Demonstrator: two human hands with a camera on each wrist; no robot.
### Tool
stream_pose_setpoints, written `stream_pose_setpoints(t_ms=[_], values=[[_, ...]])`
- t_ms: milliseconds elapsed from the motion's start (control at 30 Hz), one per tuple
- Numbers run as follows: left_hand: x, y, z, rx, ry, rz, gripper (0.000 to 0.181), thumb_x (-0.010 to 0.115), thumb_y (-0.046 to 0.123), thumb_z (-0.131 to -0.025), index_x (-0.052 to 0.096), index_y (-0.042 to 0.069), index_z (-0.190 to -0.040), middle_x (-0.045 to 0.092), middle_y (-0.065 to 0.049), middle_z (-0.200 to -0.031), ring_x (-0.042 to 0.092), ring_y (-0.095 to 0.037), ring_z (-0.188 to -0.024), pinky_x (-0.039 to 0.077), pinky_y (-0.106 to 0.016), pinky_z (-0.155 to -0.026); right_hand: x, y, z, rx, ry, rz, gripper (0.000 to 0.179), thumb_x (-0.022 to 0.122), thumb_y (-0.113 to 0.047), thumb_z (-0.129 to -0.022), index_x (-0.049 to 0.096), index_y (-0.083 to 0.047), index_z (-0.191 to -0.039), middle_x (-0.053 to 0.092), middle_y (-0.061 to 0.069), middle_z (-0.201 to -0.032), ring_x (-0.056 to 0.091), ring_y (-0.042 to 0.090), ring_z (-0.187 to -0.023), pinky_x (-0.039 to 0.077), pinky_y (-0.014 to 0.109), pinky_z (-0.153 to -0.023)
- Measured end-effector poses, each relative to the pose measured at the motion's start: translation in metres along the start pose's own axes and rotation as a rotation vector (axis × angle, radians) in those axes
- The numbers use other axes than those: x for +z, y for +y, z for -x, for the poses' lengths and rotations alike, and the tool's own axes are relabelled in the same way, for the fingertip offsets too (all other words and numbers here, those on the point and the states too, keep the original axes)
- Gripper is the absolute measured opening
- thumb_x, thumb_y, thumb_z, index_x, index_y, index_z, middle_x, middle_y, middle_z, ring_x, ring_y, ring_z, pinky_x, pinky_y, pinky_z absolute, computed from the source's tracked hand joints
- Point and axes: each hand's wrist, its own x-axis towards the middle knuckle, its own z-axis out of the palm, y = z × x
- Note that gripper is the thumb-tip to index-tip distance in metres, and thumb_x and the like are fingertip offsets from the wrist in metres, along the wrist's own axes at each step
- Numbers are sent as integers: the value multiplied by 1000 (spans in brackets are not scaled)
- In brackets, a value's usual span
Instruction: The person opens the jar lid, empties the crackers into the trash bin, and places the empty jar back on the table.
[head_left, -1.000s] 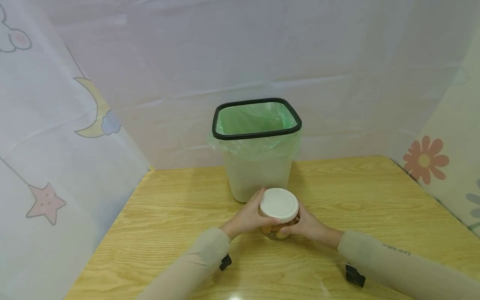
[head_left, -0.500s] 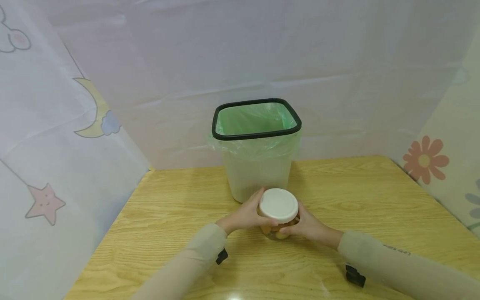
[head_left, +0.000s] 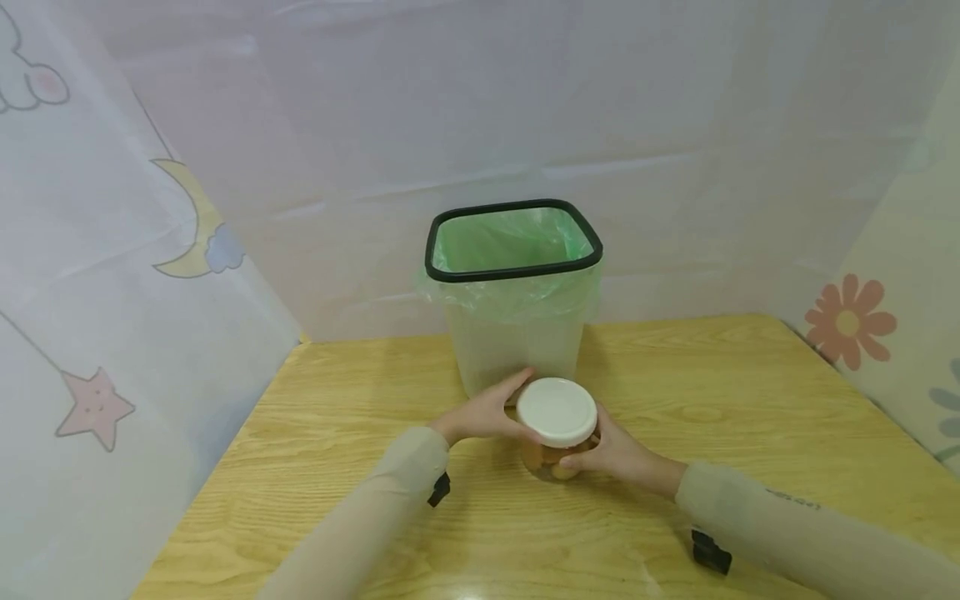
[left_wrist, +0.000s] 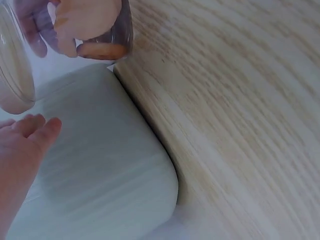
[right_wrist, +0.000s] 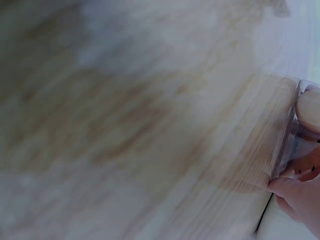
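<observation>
A clear jar with a white lid stands upright in front of a bin, with tan and brownish biscuit-like pieces inside. My right hand grips the jar's right side, its thumb low on the front. In the right wrist view that hand shows only partly, at the jar's base. My left hand is spread at the left of the lid, thumb and fingers apart. The left wrist view shows the left hand with a gap between its fingertips and the lid.
Right behind the jar stands a pale bin with a black rim and a green plastic liner. Both are on a wood-grain table. A printed cloth hangs behind and at the sides.
My left hand has let go of the jar and drawn back slightly to the left, its fingers opening. The right hand and the jar have stayed nearly in place.
</observation>
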Motion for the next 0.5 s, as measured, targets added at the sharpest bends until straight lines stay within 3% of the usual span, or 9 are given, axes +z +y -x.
stream_pose_setpoints(t_ms=[500], values=[[-2, -8, -10, 26, -41, 53, 95, 80, 12, -81, 20, 7, -155, 25, -11, -158, 24, -23, -143, 22, -39, -114, 0, 0, 0, -3, 1, -12, 109, 82, -9, -78, 2, 6, -150, 19, 33, -150, 19, 51, -137, 23, 63, -107]])
